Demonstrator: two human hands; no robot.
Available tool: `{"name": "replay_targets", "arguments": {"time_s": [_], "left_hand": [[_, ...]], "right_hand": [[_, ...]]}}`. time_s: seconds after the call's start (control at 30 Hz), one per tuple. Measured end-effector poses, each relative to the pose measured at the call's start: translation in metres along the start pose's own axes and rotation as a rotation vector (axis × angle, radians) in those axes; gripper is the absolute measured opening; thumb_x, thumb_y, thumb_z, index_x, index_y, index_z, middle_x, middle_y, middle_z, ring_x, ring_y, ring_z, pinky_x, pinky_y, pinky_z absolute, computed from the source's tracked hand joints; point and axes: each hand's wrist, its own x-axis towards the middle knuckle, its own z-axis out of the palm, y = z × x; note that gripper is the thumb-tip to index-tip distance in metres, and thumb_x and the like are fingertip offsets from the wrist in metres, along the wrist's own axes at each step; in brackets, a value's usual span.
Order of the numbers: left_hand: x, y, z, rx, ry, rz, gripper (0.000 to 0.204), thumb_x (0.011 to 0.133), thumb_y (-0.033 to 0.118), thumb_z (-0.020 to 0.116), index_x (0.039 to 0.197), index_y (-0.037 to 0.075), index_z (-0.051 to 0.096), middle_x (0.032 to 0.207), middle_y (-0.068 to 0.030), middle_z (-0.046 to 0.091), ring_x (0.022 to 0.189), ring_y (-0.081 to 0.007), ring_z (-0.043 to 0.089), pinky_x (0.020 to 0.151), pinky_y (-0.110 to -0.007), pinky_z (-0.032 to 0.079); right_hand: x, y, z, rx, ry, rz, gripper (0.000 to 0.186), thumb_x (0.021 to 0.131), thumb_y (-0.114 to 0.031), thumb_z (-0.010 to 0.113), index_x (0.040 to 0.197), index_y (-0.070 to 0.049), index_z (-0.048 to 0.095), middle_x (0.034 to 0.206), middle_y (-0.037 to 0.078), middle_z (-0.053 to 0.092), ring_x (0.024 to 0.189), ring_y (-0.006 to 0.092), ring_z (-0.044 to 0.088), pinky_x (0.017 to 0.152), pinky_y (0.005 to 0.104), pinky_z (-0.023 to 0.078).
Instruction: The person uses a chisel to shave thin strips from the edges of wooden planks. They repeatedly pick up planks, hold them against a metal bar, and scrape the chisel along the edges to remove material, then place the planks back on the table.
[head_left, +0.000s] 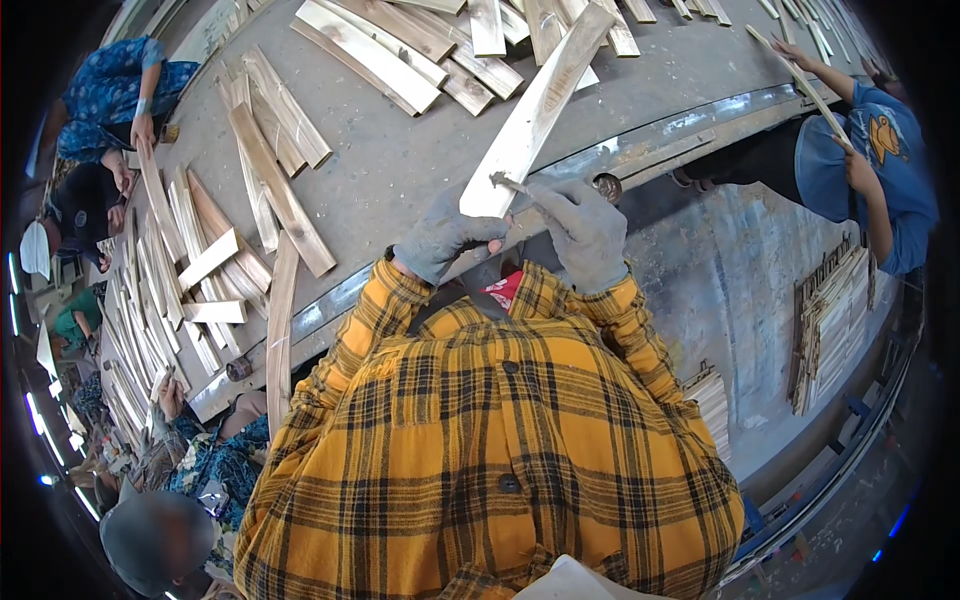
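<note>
My left hand, in a grey glove, is closed on the near end of a pale wooden board. The board slants up and away over the table edge, its far end above other boards. My right hand, gloved the same way, pinches a small thin tool. Its tip touches the board's face close to the near end, at a dark smear. The glove hides most of the tool, so its exact kind does not show.
A small round tin stands by my right hand at the metal table edge. Loose boards cover the grey table's far side and left. Co-workers handle boards at left and right. Stacked boards stand at the right.
</note>
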Motion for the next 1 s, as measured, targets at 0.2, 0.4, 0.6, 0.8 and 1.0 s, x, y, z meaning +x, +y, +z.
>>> {"name": "replay_targets", "arguments": {"time_s": [0.2,0.4,0.6,0.8,1.0], "left_hand": [[-0.005,0.006,0.001,0.019,0.025,-0.027,0.046,0.078,0.004,0.068,0.120,-0.003,0.051,0.086,-0.0069,0.062,0.062,-0.0091,0.057,0.050,-0.022,0.045],[0.003,-0.019,-0.044,1.155,0.460,0.342,0.056,0.082,0.014,0.060,0.132,-0.002,0.043,0.093,-0.0191,0.061,0.076,-0.0323,0.064,0.064,-0.039,0.052],[0.011,-0.028,-0.059,1.366,0.842,0.211,0.074,0.075,0.023,0.068,0.140,0.002,0.039,0.106,-0.0199,0.055,0.083,-0.0385,0.061,0.077,-0.045,0.051],[0.013,-0.024,-0.051,1.464,0.894,0.293,0.070,0.072,0.029,0.073,0.133,0.005,0.048,0.107,-0.0178,0.057,0.090,-0.0358,0.061,0.080,-0.043,0.051],[0.008,-0.005,-0.039,1.297,0.832,0.148,0.064,0.070,0.029,0.078,0.124,0.003,0.054,0.108,-0.0165,0.061,0.094,-0.0284,0.064,0.079,-0.039,0.053]], "right_hand": [[0.002,0.011,0.002,0.441,0.013,0.192,0.018,0.080,-0.002,0.069,0.096,-0.009,0.071,0.078,0.007,0.063,0.067,0.0181,0.061,0.060,0.0258,0.048],[0.015,0.015,0.016,0.794,0.121,0.548,0.016,0.086,0.001,0.066,0.101,0.000,0.070,0.079,0.000,0.064,0.067,0.0045,0.056,0.058,0.0186,0.045],[0.012,0.027,0.030,0.813,0.048,0.636,0.014,0.087,-0.001,0.065,0.099,0.002,0.069,0.083,0.001,0.065,0.065,0.0041,0.055,0.058,0.0188,0.046],[0.016,0.017,0.055,0.705,-0.026,0.426,0.015,0.085,-0.003,0.066,0.100,-0.004,0.070,0.077,0.003,0.061,0.064,0.0095,0.058,0.058,0.0222,0.045],[0.033,0.005,0.068,0.395,-0.023,0.221,0.021,0.084,-0.005,0.064,0.104,-0.010,0.069,0.079,0.008,0.061,0.066,0.0180,0.060,0.060,0.0278,0.046]]}}
